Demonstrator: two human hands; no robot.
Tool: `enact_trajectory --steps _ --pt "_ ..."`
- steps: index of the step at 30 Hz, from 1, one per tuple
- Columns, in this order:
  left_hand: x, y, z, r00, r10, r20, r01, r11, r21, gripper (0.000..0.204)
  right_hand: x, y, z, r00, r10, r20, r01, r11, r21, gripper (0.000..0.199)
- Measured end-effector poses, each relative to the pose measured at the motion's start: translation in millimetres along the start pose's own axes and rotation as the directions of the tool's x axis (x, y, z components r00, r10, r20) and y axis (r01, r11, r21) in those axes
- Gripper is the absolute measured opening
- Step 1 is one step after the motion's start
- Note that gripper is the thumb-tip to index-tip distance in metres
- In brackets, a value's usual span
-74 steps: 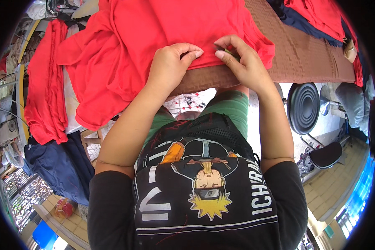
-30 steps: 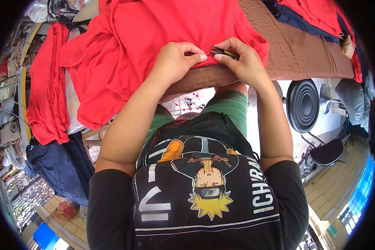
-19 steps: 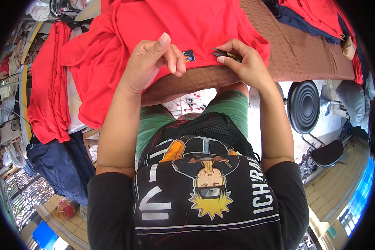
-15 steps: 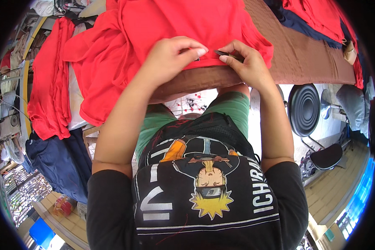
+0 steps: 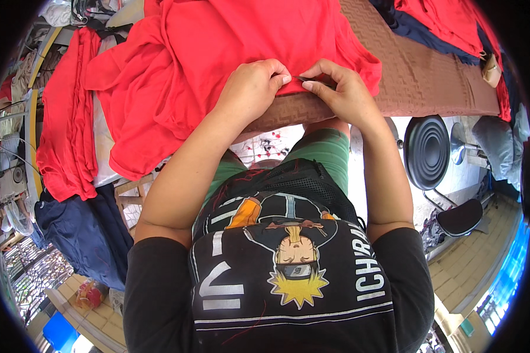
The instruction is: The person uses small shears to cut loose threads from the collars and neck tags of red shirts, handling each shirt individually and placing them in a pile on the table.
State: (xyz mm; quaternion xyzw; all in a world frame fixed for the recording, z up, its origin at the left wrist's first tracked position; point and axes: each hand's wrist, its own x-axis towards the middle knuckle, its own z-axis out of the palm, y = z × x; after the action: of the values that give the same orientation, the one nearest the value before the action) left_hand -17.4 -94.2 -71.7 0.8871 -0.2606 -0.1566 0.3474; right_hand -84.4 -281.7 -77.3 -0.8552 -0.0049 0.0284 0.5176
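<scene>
My left hand point(image 5: 250, 91) and right hand point(image 5: 341, 94) both pinch the near hem of the red cotton garment point(image 5: 235, 47) spread on the brown woven-covered worktop point(image 5: 430, 82); a small dark tool sits between my right fingertips. A moment ago my left hand was lifted open; now it is closed on the hem again

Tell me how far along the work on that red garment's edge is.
Already done: the red garment is spread on the brown-covered table, with more red cloth hanging at the side. In hand: the left hand pinches the near edge and the right hand holds a small dark tool against it. What is left cannot be judged; the edge is hidden under the fingers.
</scene>
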Motion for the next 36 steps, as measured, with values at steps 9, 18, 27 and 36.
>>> enact_trajectory --steps 9,18,27,36 --pt "-1 1 2 1.000 -0.007 -0.009 0.007 1.000 -0.030 0.020 0 -11 -3 0.996 -0.070 0.052 0.076 0.989 -0.130 0.015" --pt "-19 12 -58 0.838 0.536 0.102 -0.461 0.795 -0.395 0.020 -2 -16 -10 0.986 -0.166 0.021 0.166 0.948 -0.273 0.019" --pt "-64 11 -79 0.943 0.323 -0.083 -0.333 0.913 -0.236 0.021 -9 -1 -20 0.962 -0.268 0.059 0.250 0.768 -0.590 0.020" --pt "-52 -21 -70 0.953 0.134 -0.270 -0.194 0.958 -0.210 0.017 -13 -50 -72 0.970 -0.239 -0.045 0.205 0.903 -0.379 0.020"
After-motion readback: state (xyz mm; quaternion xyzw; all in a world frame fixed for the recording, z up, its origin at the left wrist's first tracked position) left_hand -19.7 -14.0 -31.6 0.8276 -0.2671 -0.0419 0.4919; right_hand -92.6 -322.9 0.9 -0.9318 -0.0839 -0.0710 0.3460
